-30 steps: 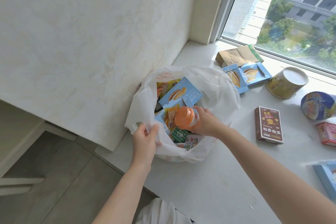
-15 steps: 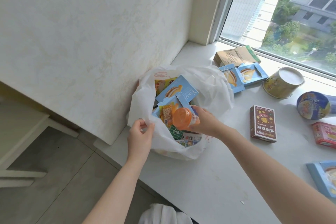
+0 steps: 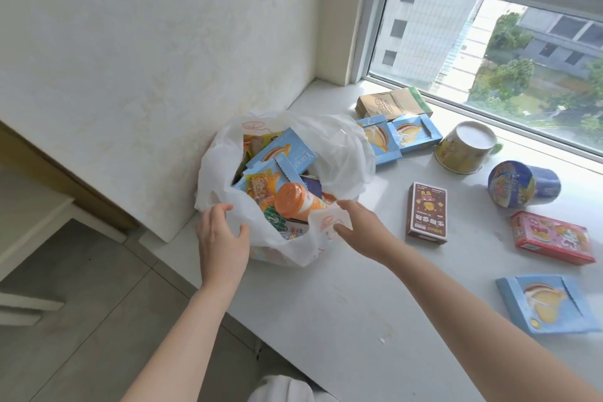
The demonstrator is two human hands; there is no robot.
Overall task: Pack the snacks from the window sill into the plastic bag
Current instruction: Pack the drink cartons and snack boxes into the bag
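**Window sill** point(image 3: 342, 303), one. White; it carries everything listed.

**Plastic bag** point(image 3: 339, 157), one. White, standing on the sill with its mouth open upward and full of snacks.

**Left hand** point(image 3: 222, 238), one. At the bag's near-left rim, with fingers and thumb curled onto the plastic.

**Right hand** point(image 3: 355, 225), one. At the bag's near-right rim, pinching a handle flap between thumb and forefinger.

**Blue boxes** point(image 3: 414, 134), three outside the bag. Two lie touching just beyond its right side, and one lies well apart to its near right.

**Packed blue boxes** point(image 3: 287, 153), two showing inside the bag, tilted.

**Pink box** point(image 3: 551, 237), one. Flat, well to the bag's right.

**Brown packet** point(image 3: 391, 104), one. Beyond the bag.

**Yellow cup** point(image 3: 466, 147), one. Inverted, right of the bag.

**Blue cup** point(image 3: 518, 183), one. On its side, farther right.

**Dark red box** point(image 3: 427, 212), one. Flat, near the bag's right.

**Orange bottle** point(image 3: 297, 201), one. On top inside the bag, lying tilted. Its long axis runs across the mouth, with the cap toward the bag's left.
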